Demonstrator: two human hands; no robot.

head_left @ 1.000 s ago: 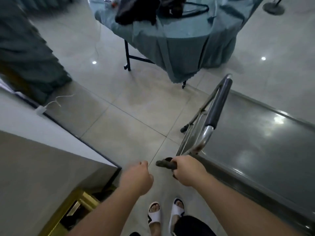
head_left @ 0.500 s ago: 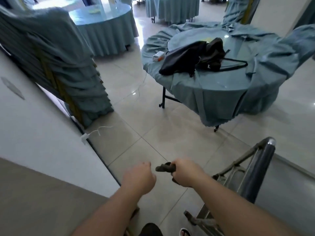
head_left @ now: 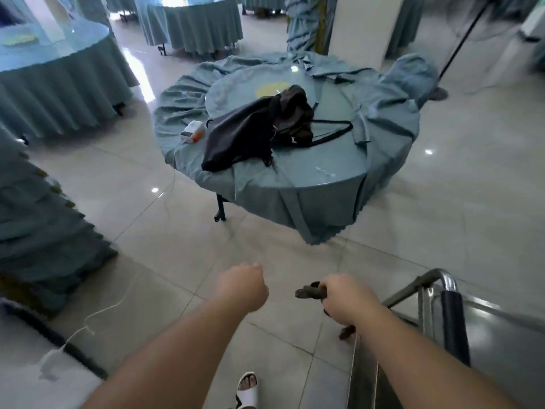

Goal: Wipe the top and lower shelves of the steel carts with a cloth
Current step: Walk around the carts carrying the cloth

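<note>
Between wipes, by the look of it: right hand [head_left: 345,302] grasping a dark cloth [head_left: 308,292], left hand [head_left: 243,287] clenched on nothing, both over open floor. Steel cart [head_left: 501,343] near right, handle [head_left: 452,320] just beside the right wrist. Next, probably: cloth onto a shelf (lower shelf out of view). Draped table [head_left: 295,184] farther ahead; clear tile between.

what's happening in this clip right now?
A person stands on a tiled hall floor beside a steel cart, which shows at lower right with its padded handle. The right hand is closed on a dark cloth; the left hand is a loose fist holding nothing. Neither hand touches the cart, so no wiping is under way at this moment. Ahead stands a round table with a black bag on it.
</note>
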